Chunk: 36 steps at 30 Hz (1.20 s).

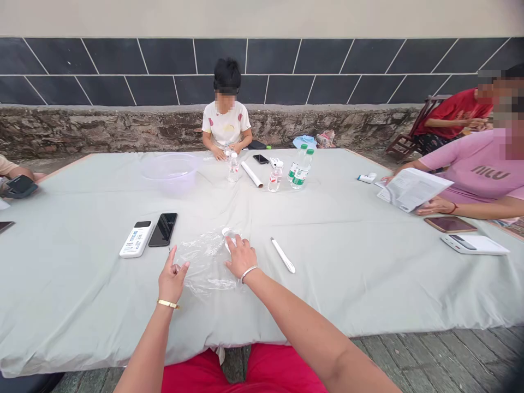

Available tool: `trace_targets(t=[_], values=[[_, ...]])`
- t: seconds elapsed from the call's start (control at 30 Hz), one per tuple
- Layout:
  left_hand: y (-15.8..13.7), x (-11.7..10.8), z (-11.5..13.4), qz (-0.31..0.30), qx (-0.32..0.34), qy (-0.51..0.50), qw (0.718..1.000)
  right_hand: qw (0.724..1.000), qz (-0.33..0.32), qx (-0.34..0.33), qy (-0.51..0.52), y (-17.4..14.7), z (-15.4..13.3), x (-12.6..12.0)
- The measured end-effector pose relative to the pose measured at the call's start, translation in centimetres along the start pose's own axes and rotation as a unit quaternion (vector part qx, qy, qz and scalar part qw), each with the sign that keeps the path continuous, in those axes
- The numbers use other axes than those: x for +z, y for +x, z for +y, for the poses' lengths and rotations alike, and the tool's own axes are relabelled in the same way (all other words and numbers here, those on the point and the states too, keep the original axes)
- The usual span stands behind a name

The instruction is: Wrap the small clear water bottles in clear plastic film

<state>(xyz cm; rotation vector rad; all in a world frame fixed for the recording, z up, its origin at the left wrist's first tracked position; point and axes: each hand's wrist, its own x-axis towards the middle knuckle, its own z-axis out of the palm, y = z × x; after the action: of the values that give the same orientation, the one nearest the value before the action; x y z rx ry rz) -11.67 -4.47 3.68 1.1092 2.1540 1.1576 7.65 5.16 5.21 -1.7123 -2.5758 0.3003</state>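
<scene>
A sheet of clear plastic film [202, 262] lies crumpled on the cloth-covered table in front of me. On its far right part, a small clear bottle with a white cap [226, 232] lies tilted. My right hand [242, 257] is over this bottle with its fingers around the side, hiding most of the body. At the film's left edge is my left hand [172, 281], thumb and forefinger apart and the other fingers curled; I see nothing held in it. A white pen-like tool [283, 255] rests to the right of my right hand.
A white power bank [136, 239] and black phone [163, 230] lie left. Farther off stand a clear basin [172, 169], small bottles [275, 177], green-capped water bottles [302, 170] and a paper roll [251, 174]. People sit opposite and at both sides; one holds a booklet [413, 188].
</scene>
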Motion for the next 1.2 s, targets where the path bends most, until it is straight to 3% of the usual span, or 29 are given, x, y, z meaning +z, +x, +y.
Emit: trace_targets(t=[0.1, 0.17, 0.3, 0.43, 0.57, 0.7, 0.8, 0.9, 1.03, 1.13, 1.2], values=[[0.7, -0.8, 0.0, -0.167, 0.015, 0.037, 0.985, 0.998, -0.009, 0.06, 0.016, 0.6, 1.2, 0.1], [1.3, -1.0, -0.2, -0.222, 0.016, 0.154, 0.963, 0.995, -0.027, 0.094, 0.031, 0.9, 2.2, -0.2], [2.3, -0.8, -0.1, -0.222, 0.058, 0.37, 0.9, 0.989, -0.056, 0.119, 0.067, 1.3, 4.2, -1.0], [2.3, -0.7, 1.2, -0.182, 0.107, 0.44, 0.873, 0.979, -0.079, 0.129, 0.139, 2.0, 5.6, -1.5], [1.9, -1.1, 3.1, -0.13, 0.202, 0.488, 0.839, 0.938, -0.057, 0.149, 0.308, 2.7, 6.3, -1.3], [1.4, -1.5, 4.6, -0.22, 0.17, 0.465, 0.84, 0.871, 0.052, 0.162, 0.461, 3.0, 6.8, -0.8], [1.2, -1.1, 5.1, -0.271, 0.13, 0.432, 0.85, 0.837, 0.159, 0.112, 0.512, 3.0, 7.2, -0.1], [1.1, -0.5, 5.0, -0.286, 0.12, 0.362, 0.879, 0.833, 0.223, 0.07, 0.502, 2.8, 7.7, 0.8], [1.1, -0.1, 4.7, -0.31, 0.079, 0.264, 0.91, 0.835, 0.25, 0.074, 0.485, 2.9, 8.5, 1.7], [1.0, -0.2, 4.9, -0.321, 0.073, 0.249, 0.911, 0.832, 0.254, 0.091, 0.484, 3.6, 9.0, 1.7], [1.0, -0.3, 5.2, -0.303, 0.077, 0.3, 0.901, 0.832, 0.256, 0.099, 0.482, 4.2, 9.4, 1.6]])
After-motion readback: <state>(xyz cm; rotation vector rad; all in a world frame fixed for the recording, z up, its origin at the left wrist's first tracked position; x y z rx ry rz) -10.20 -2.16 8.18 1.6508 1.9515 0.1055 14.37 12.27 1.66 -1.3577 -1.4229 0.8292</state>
